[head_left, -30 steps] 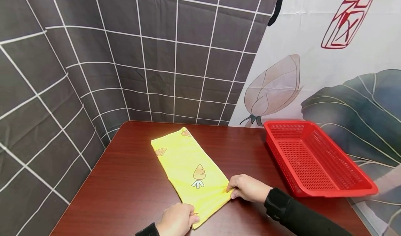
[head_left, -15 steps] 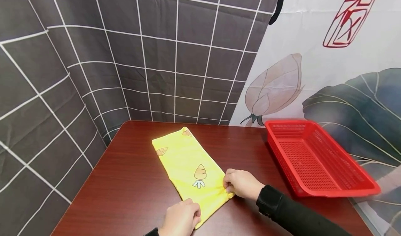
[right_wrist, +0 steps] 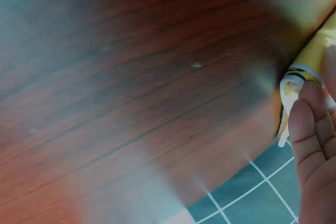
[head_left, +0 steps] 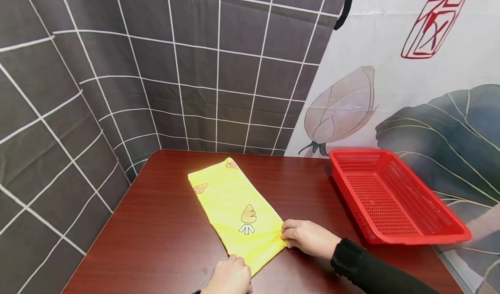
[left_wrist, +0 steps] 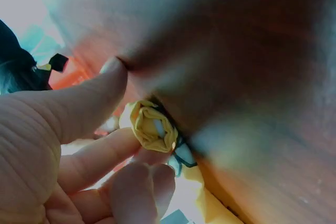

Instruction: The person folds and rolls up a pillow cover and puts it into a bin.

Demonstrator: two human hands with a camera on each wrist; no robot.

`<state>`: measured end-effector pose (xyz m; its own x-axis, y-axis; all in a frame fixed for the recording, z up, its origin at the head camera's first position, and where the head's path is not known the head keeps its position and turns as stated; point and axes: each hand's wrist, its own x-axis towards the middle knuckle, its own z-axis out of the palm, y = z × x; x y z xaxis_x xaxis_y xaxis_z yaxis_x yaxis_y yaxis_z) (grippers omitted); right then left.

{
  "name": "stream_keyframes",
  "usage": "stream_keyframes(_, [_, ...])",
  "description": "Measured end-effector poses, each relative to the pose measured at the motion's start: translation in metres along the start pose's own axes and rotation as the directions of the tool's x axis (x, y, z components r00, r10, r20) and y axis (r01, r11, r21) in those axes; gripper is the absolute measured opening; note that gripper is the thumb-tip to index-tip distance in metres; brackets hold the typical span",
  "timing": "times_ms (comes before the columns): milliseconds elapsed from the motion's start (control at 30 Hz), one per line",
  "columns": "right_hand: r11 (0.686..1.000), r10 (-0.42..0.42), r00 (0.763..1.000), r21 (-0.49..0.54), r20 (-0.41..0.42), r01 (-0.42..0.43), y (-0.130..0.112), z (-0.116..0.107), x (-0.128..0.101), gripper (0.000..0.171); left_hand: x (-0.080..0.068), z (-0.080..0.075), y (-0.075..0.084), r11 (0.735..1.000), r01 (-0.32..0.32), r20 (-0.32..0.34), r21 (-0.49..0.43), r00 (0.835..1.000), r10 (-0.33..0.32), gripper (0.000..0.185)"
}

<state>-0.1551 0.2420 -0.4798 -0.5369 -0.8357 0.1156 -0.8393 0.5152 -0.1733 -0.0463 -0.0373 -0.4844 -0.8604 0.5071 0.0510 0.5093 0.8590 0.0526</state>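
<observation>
**Yellow cloth pinched at both near corners**

Set on a dark red-brown table [head_left: 164,237], backed by a grey tiled curtain [head_left: 175,68] and a white curtain printed with a bud and leaves [head_left: 390,90]; off to the right and well apart from the hands, a red perforated basket [head_left: 394,198], lying empty on the table top.

Spread flat near the middle of the table, a folded yellow cloth [head_left: 230,198] printed with carrots; long axis running from the far left corner towards the near right, so lying straight ahead of both hands and slanting away to the left; near short edge held, far short edge free by the back of the table.

At the near edge, one hand to each corner, neither plainly nearer than the other; right hand [head_left: 308,237] at the right corner, fingers curled and pinching the gathered fabric, small creases fanning out from the grip; fingertip [right_wrist: 307,103] pressed on the bunched hem in the right wrist view.

Left hand [head_left: 230,276] at the left corner, low in the head view; closed on the cloth too, with a rolled wad of yellow caught between thumb [left_wrist: 100,90] and fingers in the left wrist view.
</observation>
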Motion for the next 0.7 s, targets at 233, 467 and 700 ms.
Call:
stream_keyframes(233, [0.999,0.013,1.0,0.046,-0.013,-0.013,0.002,0.005,-0.003,0.034,0.003,0.004,-0.002,0.998,-0.001,-0.047,-0.069,0.999,-0.002,0.027])
stream_keyframes(467, [0.998,0.044,0.998,-0.045,0.036,-0.042,0.002,0.003,0.0,0.034,0.003,0.018,-0.006,0.956,0.005,-0.041,-0.294,0.999,-0.018,0.019])
stream_keyframes(700, [0.997,0.048,0.998,-0.058,0.043,-0.046,0.003,0.006,0.001,0.032,0.004,0.014,-0.001,0.99,0.015,0.008,-0.138,1.0,-0.014,0.024])
